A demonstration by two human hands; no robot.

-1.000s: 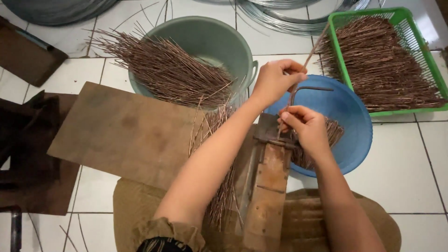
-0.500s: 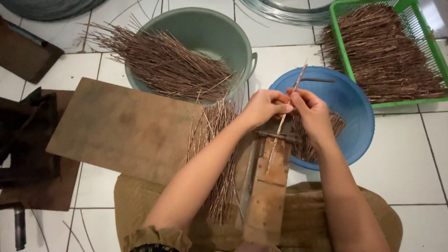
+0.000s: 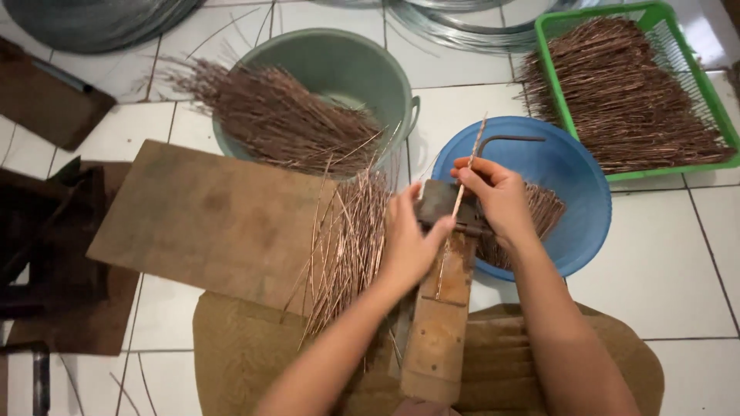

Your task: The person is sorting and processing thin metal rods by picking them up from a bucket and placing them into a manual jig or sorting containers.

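— What are your hands on?

— Nearest me, a wooden block (image 3: 439, 323) runs out from my lap toward 12 o'clock, with a dark metal fixture (image 3: 441, 202) at its far end. My left hand (image 3: 410, 240) rests against that fixture from 9 o'clock, thumb pressed on it. Whether the other fingers are curled around anything, I cannot tell.

— And the stick?

— My right hand (image 3: 499, 196) has its fingers pinched together on a thin copper-coloured stick (image 3: 461, 196), at the fixture. Its long axis runs from 6 to 12 o'clock, tilted a little to 1, near end over the block, far end above my fingers. The right hand is the nearer one.

— Beyond that?

— At 9 o'clock a loose stick bundle (image 3: 343, 246) lies on the tiled floor (image 3: 678, 262); at 1 o'clock the blue basin (image 3: 574, 166); farther, at 11, the grey-green bucket (image 3: 347, 69); at 2, the green crate (image 3: 705, 85).
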